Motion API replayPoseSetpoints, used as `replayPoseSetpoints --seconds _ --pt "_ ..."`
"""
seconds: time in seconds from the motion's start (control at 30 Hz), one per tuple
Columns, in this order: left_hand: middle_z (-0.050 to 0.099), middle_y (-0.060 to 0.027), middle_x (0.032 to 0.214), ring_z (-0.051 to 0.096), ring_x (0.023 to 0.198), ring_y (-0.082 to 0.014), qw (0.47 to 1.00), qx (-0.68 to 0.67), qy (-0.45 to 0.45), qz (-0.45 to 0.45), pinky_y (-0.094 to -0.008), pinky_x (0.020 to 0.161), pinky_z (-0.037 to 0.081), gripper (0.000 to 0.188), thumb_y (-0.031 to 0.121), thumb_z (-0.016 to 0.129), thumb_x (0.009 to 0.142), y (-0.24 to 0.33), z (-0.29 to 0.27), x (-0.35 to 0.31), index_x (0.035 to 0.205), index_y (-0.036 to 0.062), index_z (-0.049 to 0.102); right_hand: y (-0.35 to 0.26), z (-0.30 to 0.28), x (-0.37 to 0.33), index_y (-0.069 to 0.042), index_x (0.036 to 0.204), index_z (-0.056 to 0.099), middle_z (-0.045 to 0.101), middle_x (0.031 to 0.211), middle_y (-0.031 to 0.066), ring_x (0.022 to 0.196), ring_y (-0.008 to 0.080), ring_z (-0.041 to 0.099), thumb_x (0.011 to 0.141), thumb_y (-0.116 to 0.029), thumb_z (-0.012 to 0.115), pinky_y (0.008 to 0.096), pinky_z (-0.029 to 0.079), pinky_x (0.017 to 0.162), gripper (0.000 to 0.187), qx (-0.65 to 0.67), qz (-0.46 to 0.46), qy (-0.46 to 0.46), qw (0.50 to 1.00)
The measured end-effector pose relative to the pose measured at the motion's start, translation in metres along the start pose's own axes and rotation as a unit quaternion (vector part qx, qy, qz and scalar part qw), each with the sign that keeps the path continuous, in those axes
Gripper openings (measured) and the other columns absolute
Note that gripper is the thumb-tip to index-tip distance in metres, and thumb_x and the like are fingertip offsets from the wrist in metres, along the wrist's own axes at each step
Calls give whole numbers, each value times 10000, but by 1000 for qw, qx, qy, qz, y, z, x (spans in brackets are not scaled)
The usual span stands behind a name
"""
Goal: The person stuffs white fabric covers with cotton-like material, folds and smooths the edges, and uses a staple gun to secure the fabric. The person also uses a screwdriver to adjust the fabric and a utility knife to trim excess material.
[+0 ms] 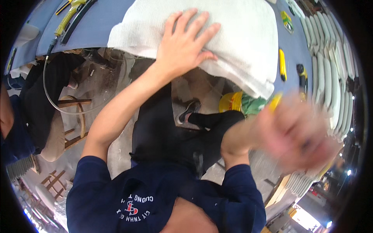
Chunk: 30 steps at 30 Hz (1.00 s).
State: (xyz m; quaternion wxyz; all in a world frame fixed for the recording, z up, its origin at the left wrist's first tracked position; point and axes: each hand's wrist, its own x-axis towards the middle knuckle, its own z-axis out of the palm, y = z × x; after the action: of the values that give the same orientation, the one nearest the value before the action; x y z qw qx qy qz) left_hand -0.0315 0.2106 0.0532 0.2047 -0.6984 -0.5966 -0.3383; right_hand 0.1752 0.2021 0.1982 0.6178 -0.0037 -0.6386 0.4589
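A white piece of ribbed fabric (244, 35) lies over the blue-covered table, its loose edge hanging over the near side. My left hand (184, 42) presses flat on it near that edge, fingers spread. Off to the right of the fabric, my right hand (295, 132) is raised and smeared by motion. Its fingers look curled round a yellow tool (275, 102), of which only bits show; its kind cannot be made out. Right of the fabric lie a yellow utility knife (282, 65), a black-and-yellow tool (302, 77) and a small yellow-green object (286, 21).
An air tool (67, 19) with a thin hose (46, 87) lies at the table's far left beside a black strip (77, 22). Stacked pale panels (328, 73) stand at the right. A seated person (33, 105) and a wooden stool (79, 116) are at the left. A yellow-and-green bundle (231, 102) lies below the table edge.
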Motion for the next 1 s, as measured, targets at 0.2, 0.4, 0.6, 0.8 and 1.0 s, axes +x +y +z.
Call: replayPoseSetpoints --seconds 0.2,0.4,0.6,0.8,1.0 --pt "519 -131 1560 407 1474 -371 1000 -2 5 26 -565 1224 263 770 572 775 871 -8 -8 4 1515 200 576 74 -36 137 -95 967 534 521 704 11 464 113 439 1107 -424 578 290 339 415 360 113 2 -122 986" --pt "480 -164 1599 356 1521 -394 1000 -9 -14 20 -585 1262 210 755 529 760 907 -1 -10 4 1548 190 550 42 2 87 -88 805 541 459 569 -5 447 104 426 1115 -528 488 271 327 429 541 -2 -117 17 993" --pt "471 -182 1607 351 1527 -403 1000 -12 -14 8 -588 1266 204 758 507 771 896 -5 -13 -5 1545 177 557 22 52 64 -99 926 528 520 680 47 442 137 425 1131 -537 418 278 333 387 496 39 -14 168 985" --pt "474 -178 1598 353 1523 -397 999 -24 -15 17 -587 1263 207 749 511 779 887 2 -9 0 1527 178 577 39 -29 125 -127 839 505 390 543 -21 399 98 321 1085 -693 363 272 262 359 634 300 160 -166 926" --pt "466 -169 1597 352 1521 -387 1000 -20 -22 10 -590 1262 209 753 496 792 874 1 -14 1 1523 177 580 63 -24 120 -117 995 570 549 793 39 599 146 512 1088 -689 411 319 469 589 601 249 107 -74 960"
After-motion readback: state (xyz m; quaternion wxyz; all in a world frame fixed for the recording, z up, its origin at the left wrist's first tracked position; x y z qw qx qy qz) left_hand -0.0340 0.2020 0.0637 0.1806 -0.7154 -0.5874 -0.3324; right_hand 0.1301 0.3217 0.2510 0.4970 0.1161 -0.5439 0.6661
